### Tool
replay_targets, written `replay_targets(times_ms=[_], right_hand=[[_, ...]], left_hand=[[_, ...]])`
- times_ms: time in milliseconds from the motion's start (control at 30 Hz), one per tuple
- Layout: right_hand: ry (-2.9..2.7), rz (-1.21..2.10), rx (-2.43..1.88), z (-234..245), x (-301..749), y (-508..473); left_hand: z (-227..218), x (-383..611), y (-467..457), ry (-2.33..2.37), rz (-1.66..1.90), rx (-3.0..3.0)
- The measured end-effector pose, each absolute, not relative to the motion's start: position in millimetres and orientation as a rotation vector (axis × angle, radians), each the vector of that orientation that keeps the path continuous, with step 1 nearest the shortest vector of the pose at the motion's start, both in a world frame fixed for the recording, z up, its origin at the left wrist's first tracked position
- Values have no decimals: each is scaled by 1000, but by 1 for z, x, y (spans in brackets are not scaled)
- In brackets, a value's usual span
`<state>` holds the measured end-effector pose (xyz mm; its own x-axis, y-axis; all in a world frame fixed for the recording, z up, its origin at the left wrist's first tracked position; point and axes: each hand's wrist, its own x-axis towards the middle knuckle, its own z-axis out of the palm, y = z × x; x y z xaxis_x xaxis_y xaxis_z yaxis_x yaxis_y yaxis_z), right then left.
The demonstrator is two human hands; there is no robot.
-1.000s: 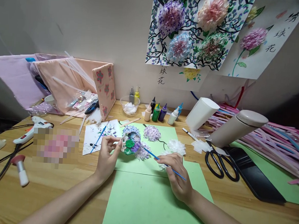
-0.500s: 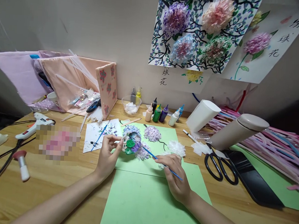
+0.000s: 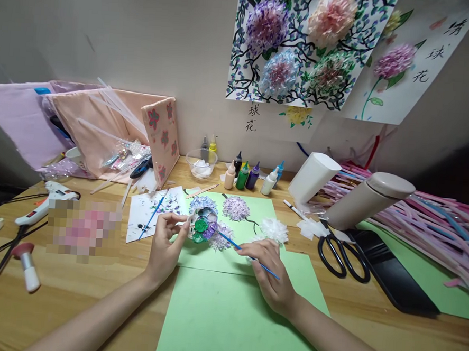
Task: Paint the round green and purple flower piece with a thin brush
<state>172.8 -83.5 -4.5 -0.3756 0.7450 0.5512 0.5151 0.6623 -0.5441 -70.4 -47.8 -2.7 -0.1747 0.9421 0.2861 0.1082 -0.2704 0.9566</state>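
The left hand (image 3: 166, 245) is pinching a small round plastic palette (image 3: 202, 225) of glossy paint. The right hand (image 3: 270, 275) is gripping a thin blue brush (image 3: 249, 257), its tip touching the palette beside fluffy paper flowers (image 3: 235, 207).

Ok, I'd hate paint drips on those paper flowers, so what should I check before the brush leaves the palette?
1. Left hand grips the palette: ok.
2. Right hand pinches the blue brush: ok.
3. Brush tip meets the palette's wells: ok.
4. Paint load on the bristles: cannot tell.
5. Green sheet lies flat on the table: ok.
6. Scissors lie apart from both hands: ok.
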Motion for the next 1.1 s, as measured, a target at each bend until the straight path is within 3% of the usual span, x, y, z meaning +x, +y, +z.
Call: replay_targets(times_ms=[1100], right_hand=[[-2091, 320, -925, -5, 173, -86]], left_hand=[[-2, -70, -50, 1268, 1494, 1383]])
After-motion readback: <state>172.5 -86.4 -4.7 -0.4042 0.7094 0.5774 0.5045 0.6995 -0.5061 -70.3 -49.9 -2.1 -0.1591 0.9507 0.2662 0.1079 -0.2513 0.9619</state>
